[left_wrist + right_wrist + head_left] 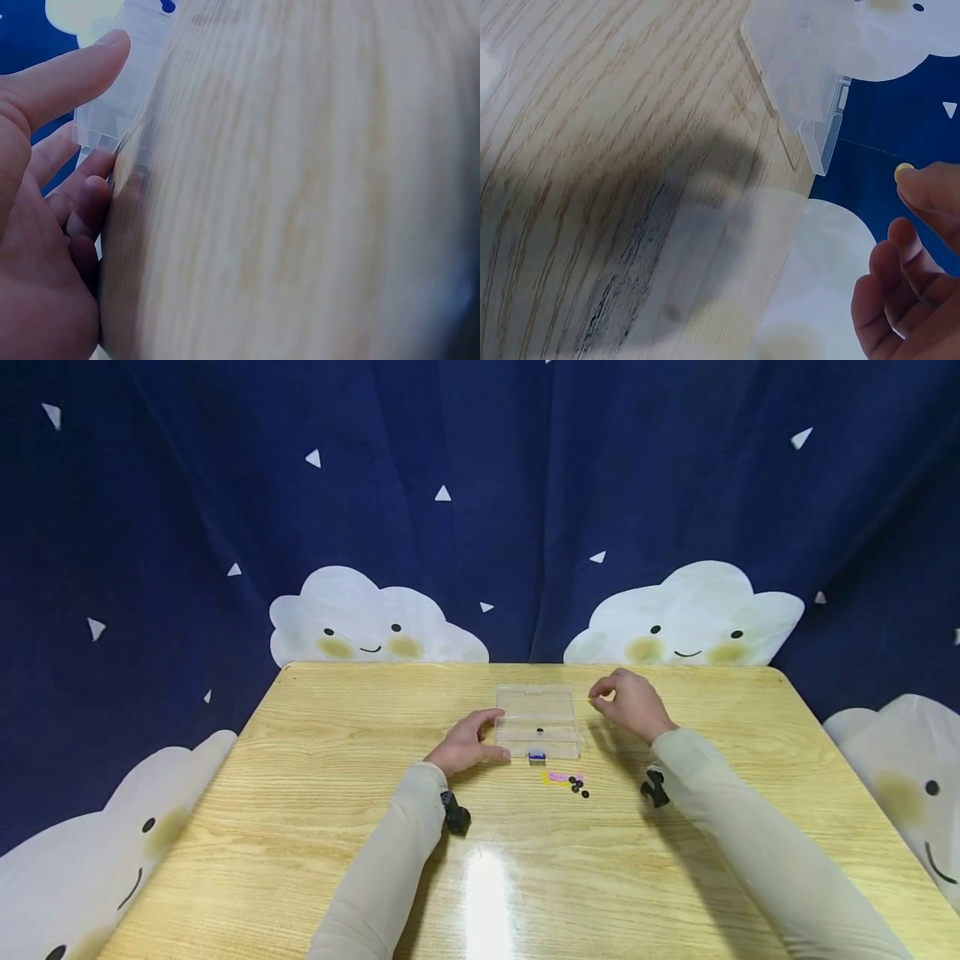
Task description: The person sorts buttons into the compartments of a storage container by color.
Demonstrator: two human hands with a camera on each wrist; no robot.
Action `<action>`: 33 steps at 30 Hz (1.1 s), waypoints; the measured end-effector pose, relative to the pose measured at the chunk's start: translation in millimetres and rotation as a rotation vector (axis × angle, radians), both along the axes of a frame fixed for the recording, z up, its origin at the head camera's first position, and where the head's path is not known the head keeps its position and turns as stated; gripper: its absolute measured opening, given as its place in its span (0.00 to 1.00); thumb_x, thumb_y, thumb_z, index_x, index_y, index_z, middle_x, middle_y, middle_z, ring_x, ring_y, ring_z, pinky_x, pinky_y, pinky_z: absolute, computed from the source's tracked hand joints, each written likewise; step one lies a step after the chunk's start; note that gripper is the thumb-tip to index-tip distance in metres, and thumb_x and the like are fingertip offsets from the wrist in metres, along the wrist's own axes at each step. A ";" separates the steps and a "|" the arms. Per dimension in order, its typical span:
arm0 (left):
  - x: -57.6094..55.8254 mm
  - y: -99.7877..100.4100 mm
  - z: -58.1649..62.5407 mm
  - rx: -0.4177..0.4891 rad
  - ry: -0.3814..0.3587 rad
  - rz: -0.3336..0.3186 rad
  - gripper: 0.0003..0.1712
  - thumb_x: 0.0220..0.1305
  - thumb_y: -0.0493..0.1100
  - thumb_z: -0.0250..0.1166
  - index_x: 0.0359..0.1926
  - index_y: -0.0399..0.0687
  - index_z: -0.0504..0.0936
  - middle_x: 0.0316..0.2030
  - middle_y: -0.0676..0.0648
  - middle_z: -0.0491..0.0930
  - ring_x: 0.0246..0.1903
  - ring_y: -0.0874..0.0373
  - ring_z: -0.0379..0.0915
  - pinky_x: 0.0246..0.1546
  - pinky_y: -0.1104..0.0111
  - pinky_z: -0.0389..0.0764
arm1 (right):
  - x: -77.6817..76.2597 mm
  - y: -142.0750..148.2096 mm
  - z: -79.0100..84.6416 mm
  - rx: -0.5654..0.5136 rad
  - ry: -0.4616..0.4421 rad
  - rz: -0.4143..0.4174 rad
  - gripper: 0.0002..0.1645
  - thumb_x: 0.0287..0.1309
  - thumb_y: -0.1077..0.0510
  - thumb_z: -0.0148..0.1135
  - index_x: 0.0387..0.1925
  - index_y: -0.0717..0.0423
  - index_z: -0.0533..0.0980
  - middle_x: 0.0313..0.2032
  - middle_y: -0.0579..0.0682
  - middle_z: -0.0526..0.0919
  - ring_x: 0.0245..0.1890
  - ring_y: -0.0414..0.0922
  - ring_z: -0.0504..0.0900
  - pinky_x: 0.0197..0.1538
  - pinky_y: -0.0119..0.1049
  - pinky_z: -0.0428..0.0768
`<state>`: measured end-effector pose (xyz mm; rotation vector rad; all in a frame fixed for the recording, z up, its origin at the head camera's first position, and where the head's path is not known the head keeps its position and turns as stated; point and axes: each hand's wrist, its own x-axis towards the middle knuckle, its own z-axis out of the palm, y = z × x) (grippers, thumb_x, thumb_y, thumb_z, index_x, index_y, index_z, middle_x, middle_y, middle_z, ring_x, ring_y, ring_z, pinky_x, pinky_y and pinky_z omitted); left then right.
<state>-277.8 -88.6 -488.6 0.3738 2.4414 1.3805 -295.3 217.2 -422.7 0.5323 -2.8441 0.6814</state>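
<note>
A clear plastic box (538,746) lies on the table with its lid (534,703) raised at the back and a blue-marked latch (537,757) at the front. One small black round piece (540,730) is inside. Around the box's left end, my left hand (467,745) holds it between thumb and bent fingers. Beyond the right side of the box, my right hand (632,703) is lifted above the table. Its thumb and index finger pinch a tiny yellow round piece (904,169), mostly covered by the thumb; the other fingers are curled loosely.
In front of the box lie small pink pieces (558,777), yellow pieces (546,778) and several black round pieces (576,785). The wooden table (322,827) ends at a dark blue curtain (480,527) with white clouds. Each wrist carries a black camera (456,817).
</note>
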 end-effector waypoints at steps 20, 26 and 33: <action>-1.3 -0.3 -1.3 -0.009 0.006 -0.006 0.45 0.57 0.48 0.75 0.74 0.58 0.64 0.69 0.45 0.66 0.54 0.50 0.64 0.54 0.57 0.70 | -4.1 -24.2 5.2 -0.004 0.009 0.025 0.07 0.60 0.59 0.66 0.37 0.56 0.87 0.37 0.57 0.83 0.36 0.52 0.81 0.40 0.48 0.79; -0.3 0.2 0.6 -0.003 0.005 -0.006 0.46 0.57 0.48 0.75 0.74 0.58 0.64 0.69 0.44 0.65 0.54 0.49 0.64 0.54 0.57 0.70 | -2.7 -30.3 5.1 -0.034 0.015 0.047 0.06 0.59 0.61 0.66 0.36 0.57 0.87 0.36 0.56 0.83 0.37 0.53 0.81 0.39 0.47 0.79; -0.8 0.3 -0.1 -0.007 0.002 -0.001 0.46 0.57 0.47 0.75 0.74 0.58 0.64 0.68 0.45 0.66 0.54 0.50 0.64 0.56 0.56 0.69 | -0.5 -42.6 7.1 -0.025 0.004 0.064 0.05 0.58 0.60 0.66 0.35 0.56 0.86 0.36 0.55 0.83 0.37 0.52 0.81 0.40 0.47 0.80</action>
